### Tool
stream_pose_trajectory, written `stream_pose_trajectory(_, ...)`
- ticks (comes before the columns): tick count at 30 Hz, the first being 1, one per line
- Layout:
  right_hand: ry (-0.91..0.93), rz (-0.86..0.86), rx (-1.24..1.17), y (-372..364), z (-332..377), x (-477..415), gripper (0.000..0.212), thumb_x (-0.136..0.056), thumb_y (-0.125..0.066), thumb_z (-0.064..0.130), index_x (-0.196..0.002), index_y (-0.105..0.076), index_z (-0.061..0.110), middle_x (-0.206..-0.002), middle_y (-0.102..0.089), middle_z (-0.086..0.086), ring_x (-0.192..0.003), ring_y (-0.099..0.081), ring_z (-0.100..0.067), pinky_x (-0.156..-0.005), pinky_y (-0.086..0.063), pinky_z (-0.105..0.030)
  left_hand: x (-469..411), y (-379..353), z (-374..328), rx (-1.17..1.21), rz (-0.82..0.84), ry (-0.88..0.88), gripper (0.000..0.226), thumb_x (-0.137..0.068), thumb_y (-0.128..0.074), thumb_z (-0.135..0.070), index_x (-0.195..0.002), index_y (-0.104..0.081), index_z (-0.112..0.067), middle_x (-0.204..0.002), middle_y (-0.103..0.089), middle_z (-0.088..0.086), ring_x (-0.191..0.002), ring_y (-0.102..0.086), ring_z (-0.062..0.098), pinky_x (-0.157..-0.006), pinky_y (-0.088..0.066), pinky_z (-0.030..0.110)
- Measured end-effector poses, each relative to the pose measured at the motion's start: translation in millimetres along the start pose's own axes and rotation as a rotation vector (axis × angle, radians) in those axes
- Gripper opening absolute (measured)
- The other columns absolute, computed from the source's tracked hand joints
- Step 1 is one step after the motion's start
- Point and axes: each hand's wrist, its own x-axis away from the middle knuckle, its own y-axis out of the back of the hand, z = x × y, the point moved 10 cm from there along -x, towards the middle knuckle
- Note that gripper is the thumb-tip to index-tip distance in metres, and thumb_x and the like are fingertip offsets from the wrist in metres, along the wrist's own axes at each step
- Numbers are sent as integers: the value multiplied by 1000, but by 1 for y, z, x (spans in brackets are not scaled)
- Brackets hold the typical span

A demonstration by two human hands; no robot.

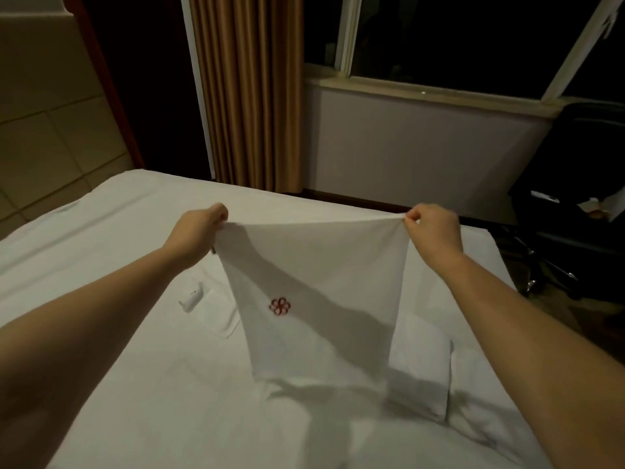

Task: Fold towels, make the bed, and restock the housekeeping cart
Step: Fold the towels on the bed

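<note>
— From the head camera, what are your hands doing?

— My left hand (199, 228) pinches one top corner of the white towel (314, 265) and my right hand (434, 228) pinches the other. The fingers are curled on the cloth, and the top edge is taut between them.

— Where is the towel?

— It's held up over the bed (101, 231), its lower end reaching the sheet. A red emblem (280, 306) shows on it. A folded towel (419, 367) lies just beside it on the right, and a small white object (191, 297) lies on the left.
</note>
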Motion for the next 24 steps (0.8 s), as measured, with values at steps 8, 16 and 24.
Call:
stream_pose_trajectory(8,63,-166,-147,51,-16,-2,9,-89,-59,9,-89,-66,2,-92,-65,-15,-86,-58,-30,-75,-45,-35,5,41,-37,26,-206,-129,20,-91,-51,-2,-100,-69,-4,-90,-69,15,-77,-58,27,-69,-36,28)
stream_pose_trajectory(16,206,157,13,-53,-60,156,13,-80,-64,0,-89,-74,-1,-79,-68,-20,-71,-64,-38,-72,-52,-44,141,-69,26,97,126,-45,13,-85,-64,-2,-91,-73,-8,-81,-69,12,-73,-62,29,-66,-34,28)
stream_pose_trajectory(24,-222,931,17,-168,-109,359,16,-94,-55,25,-90,-64,12,-100,-60,-3,-91,-55,-19,-80,-43,-31,303,-199,112,66,784,185,16,-90,-60,-10,-102,-70,-12,-100,-68,4,-85,-55,12,-73,-35,20)
